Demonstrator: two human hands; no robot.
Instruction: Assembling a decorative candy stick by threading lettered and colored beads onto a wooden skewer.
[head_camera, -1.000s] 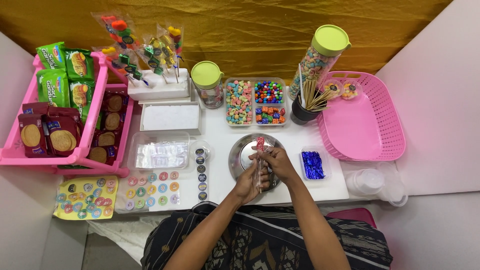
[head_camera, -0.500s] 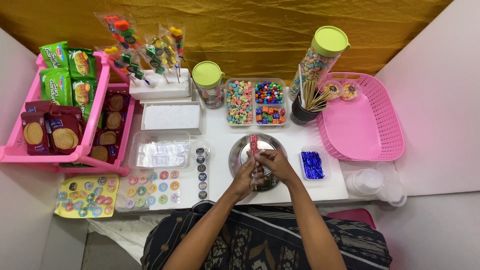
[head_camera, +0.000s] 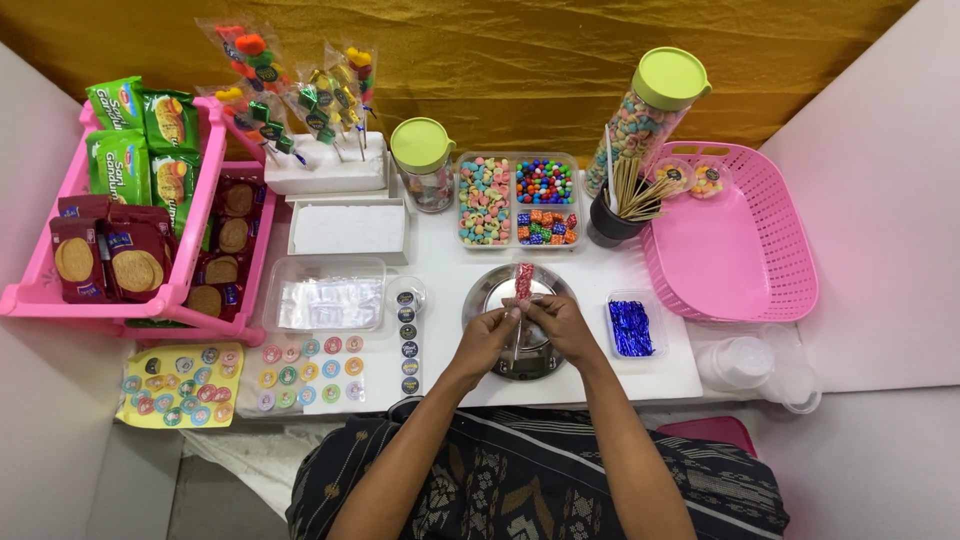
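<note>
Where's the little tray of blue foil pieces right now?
In the head view, the clear tray of blue foil pieces sits on the white table just right of the round metal dish, beside the person's right hand and left of the pink basket.

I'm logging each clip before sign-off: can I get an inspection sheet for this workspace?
Surface: white table, crowded.
Job's things: candy skewer in a clear wrapper, held over a round metal tray.
Clutter: compartment tray of sweets, two green-lidded jars, cup of sticks, blue twist ties, sticker sheets, pink rack of biscuit packs, pink basket, finished skewers in a white block.
Hands: left hand and right hand both grip the skewer's lower end.
Cables: nothing seen.
Surroundings: golden cloth backdrop, white side walls.
</note>
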